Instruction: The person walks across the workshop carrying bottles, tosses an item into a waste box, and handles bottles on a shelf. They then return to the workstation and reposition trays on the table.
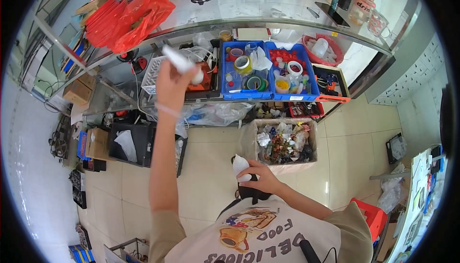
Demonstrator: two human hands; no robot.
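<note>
My left hand (171, 83) is raised at arm's length toward the shelf and holds a long white tube-like object (181, 62) at an angle, just in front of a white mesh basket (153, 73). My right hand (256, 175) stays close to my chest and grips a small white bottle (239, 166) with a dark part beneath it. A cardboard box lined with plastic and full of mixed scraps (283, 143) stands on the floor just beyond my right hand.
A glass-topped metal shelf (287, 23) carries two blue bins (247, 69) of tape rolls and small items, a red basket (322, 48) and red plastic bags (129, 18). Black boxes (134, 143) and cardboard cartons (97, 142) sit on the tiled floor; a red stool (371, 215) is at right.
</note>
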